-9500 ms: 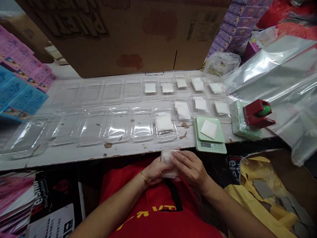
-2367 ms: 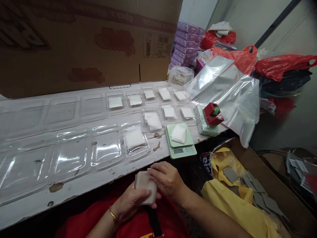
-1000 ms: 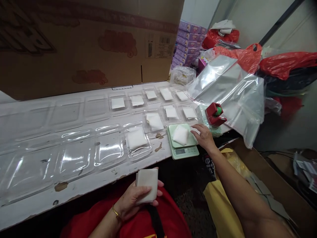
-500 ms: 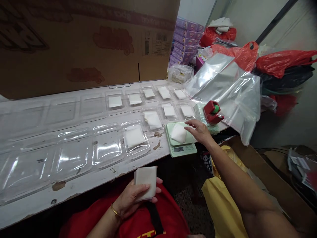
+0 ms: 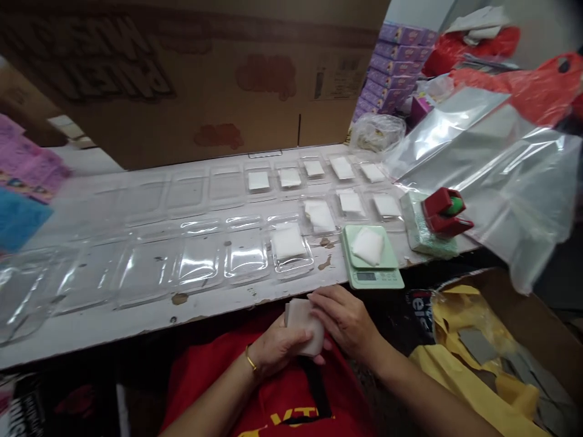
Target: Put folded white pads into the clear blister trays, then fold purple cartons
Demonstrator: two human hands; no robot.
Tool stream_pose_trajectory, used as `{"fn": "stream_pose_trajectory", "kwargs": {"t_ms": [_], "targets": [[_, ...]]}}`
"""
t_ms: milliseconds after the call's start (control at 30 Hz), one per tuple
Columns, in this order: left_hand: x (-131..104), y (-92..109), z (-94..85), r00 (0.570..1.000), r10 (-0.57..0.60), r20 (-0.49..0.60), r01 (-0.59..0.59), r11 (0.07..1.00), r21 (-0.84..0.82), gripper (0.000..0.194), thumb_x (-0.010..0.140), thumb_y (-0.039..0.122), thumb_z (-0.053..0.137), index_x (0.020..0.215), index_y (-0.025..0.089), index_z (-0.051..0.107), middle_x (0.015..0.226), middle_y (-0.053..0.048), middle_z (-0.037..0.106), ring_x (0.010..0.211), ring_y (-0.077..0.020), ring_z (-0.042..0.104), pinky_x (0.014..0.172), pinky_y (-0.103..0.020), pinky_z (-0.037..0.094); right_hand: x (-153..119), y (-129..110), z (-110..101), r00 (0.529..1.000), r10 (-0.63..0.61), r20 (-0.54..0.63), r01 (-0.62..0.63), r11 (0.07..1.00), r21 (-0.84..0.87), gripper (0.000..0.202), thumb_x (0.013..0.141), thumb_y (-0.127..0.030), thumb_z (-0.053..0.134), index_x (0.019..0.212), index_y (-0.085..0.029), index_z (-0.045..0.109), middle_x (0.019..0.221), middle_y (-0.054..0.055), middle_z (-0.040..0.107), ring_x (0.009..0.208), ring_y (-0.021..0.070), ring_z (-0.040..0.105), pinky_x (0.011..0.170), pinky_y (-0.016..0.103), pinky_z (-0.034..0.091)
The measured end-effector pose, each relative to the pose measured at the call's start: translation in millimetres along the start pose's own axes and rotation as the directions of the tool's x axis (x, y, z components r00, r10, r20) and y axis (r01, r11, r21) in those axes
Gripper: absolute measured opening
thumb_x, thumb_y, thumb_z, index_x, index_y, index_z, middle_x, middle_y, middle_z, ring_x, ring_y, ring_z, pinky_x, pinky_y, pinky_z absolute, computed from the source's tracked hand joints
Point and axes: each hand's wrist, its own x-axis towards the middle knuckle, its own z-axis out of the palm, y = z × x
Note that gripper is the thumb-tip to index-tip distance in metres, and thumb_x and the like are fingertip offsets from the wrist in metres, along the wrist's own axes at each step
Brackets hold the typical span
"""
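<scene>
The white table (image 5: 255, 292) stretches ahead of both hands, its paint chipped along the near edge. At its back, farthest from the hands, stands a large cardboard box (image 5: 182, 121). Two rows of clear trays (image 5: 246, 254) lie between that box and the hands; those to the left of the hands hold nothing visible, while nine toward the right carry white squares. Clear plastic sheets (image 5: 494, 167) spread well to the right of the right hand, over the table's end, and yellow paper (image 5: 460, 379) lies lower, beside the right forearm. Stacked purple boxes (image 5: 389, 70) rise far beyond the right hand. A pale green scale (image 5: 390, 260) sits just ahead of the right hand, at the table edge.

The left hand (image 5: 280, 346) grips a stack of pale squares, thumb across its face. The right hand (image 5: 344, 318) bends its fingers over the far right corner; whether they pinch a piece I cannot tell. Right of the scale, a red tape dispenser (image 5: 441, 212) rests on a wrapped block. The stack of pale squares (image 5: 299, 317) is between the two hands, below the table edge. Smaller again, one white packet (image 5: 368, 246) lies on the scale, ahead of the right hand.
</scene>
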Motion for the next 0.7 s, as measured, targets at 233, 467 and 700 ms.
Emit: {"fn": "stream_pose_trajectory", "kwargs": {"t_ms": [233, 467, 700], "targets": [[-1.7, 2.4, 3.1, 1.000, 0.008, 0.026, -0.008, 1.000, 0.002, 0.025, 0.071, 0.016, 0.056, 0.094, 0.007, 0.057, 0.079, -0.014, 0.065, 0.075, -0.0250, 0.062, 0.061, -0.035, 0.050, -3.9, 5.1, -0.4, 0.980, -0.200, 0.018, 0.200, 0.964, -0.177, 0.036, 0.083, -0.017, 0.047, 0.120, -0.019, 0.050, 0.111, 0.011, 0.058, 0.100, 0.0220, 0.053, 0.083, 0.039, 0.046], [1.3, -1.1, -0.7, 1.000, -0.003, -0.002, 0.003, 0.999, -0.036, 0.025, 0.070, 0.013, 0.056, 0.094, 0.007, 0.057, 0.076, -0.013, 0.065, 0.074, -0.0263, 0.063, 0.060, -0.037, 0.051, -6.2, 6.2, -0.2, 0.978, -0.206, -0.031, 0.201, 0.972, -0.125, 0.028, 0.083, -0.017, 0.046, 0.110, -0.020, 0.056, 0.106, 0.010, 0.059, 0.100, 0.0213, 0.051, 0.084, 0.038, 0.044], [4.1, 3.6, -0.4, 1.000, -0.019, 0.022, 0.020, 0.999, -0.048, 0.035, 0.072, 0.010, 0.054, 0.107, 0.008, 0.054, 0.091, -0.015, 0.063, 0.079, -0.0258, 0.061, 0.062, -0.037, 0.052, -7.4, 4.9, -4.6, 0.998, -0.013, -0.057, 0.020, 0.993, 0.114, 0.016, 0.084, -0.017, 0.041, 0.090, -0.018, 0.056, 0.080, 0.005, 0.059, 0.077, 0.0157, 0.054, 0.069, 0.030, 0.044]]}}
